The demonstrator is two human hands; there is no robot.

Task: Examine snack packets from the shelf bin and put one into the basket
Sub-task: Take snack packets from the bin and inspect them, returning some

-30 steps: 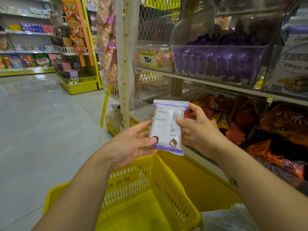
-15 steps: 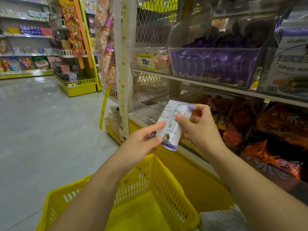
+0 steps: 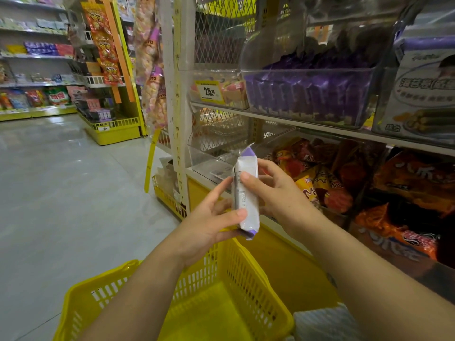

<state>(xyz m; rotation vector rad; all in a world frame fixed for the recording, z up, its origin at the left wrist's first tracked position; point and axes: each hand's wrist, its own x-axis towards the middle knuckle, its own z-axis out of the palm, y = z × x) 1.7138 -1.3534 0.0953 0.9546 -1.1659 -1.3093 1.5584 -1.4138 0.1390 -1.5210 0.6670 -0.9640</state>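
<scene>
In the head view, at mid-frame, you hold the snack packet (image 3: 246, 195) edge-on between both hands. Your left hand (image 3: 206, 225) pinches its lower end and your right hand (image 3: 280, 195) pinches the upper part, thumbs on the near side. To examine it well, I'd turn it by the edges until a printed face squares up to you, thumbs off the text and the pinch light. The packet stands upright just above the yellow basket (image 3: 236, 279) at lower centre, well apart from the purple-filled shelf bin (image 3: 307, 94) at upper right.
</scene>
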